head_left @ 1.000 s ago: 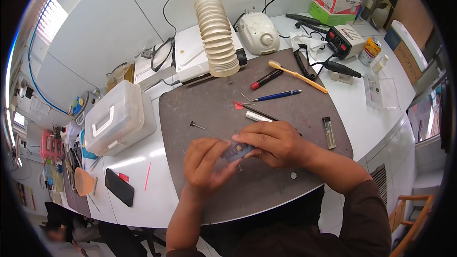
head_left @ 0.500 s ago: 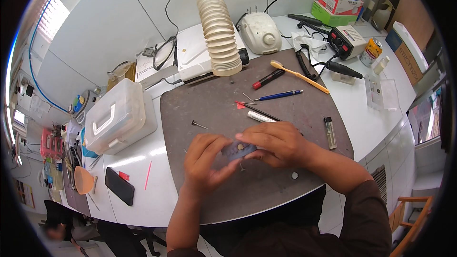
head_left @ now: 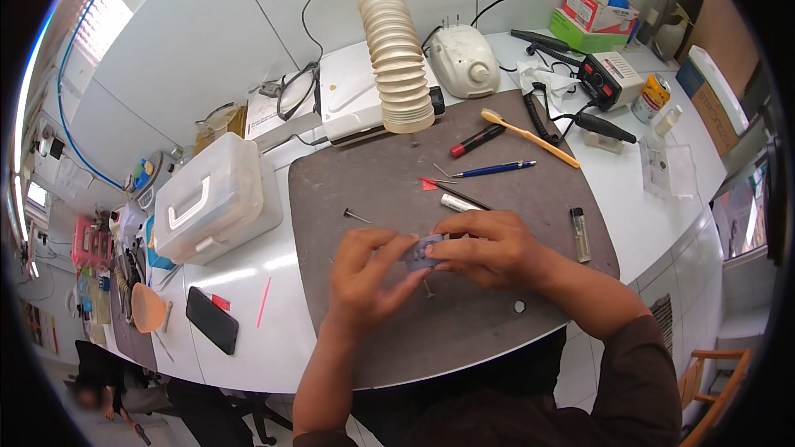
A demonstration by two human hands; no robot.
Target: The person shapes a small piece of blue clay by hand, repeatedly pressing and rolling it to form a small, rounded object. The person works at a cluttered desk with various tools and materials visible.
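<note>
The left hand (head_left: 370,275) was angled toward the right, its fingers curled and its thumb (head_left: 406,287) stretched out below them. The right hand (head_left: 497,248) faced it, back turned upward, fingers bent and pointing left. Both hands were gripping, their fingertips near each other. The left forearm (head_left: 325,377) ran up steeply; the right forearm (head_left: 592,294) slanted in from the right, elbow bent

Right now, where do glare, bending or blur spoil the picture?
Head view: pale glare streaks on the white table, left of the mat; head view: table edges curve toward the black rim; head view: head blurred on the person at lower left; head view: left hand and right hand partly hide the grey piece.
</note>
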